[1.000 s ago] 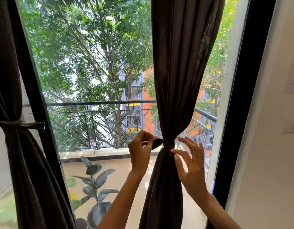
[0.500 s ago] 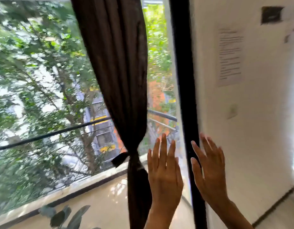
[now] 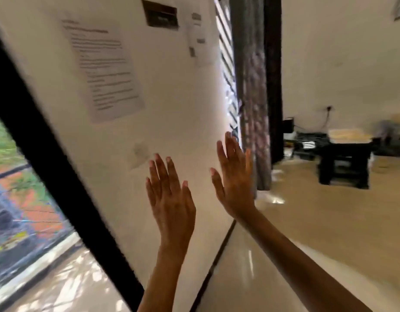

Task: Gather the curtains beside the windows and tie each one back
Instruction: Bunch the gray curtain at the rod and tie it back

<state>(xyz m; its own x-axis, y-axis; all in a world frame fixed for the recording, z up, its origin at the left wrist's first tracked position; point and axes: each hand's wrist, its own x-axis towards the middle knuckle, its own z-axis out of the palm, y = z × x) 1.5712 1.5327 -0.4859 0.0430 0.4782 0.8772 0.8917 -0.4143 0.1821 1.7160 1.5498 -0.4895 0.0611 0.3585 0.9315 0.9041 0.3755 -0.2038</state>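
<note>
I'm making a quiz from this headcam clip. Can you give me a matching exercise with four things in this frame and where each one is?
Things:
1. printed sheet
2. hanging curtain
3. black window frame
4. dark low table

Places:
A. on the floor, far right
B. stuck to the white wall, upper left
C. slanting across the left side
D. just beyond the right hand

Pairs: 1-B, 2-D, 3-C, 4-A

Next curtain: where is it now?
Head view, upper centre-right: the hanging curtain sits beyond the white wall, beside a slatted window, just above the open right hand.
</note>
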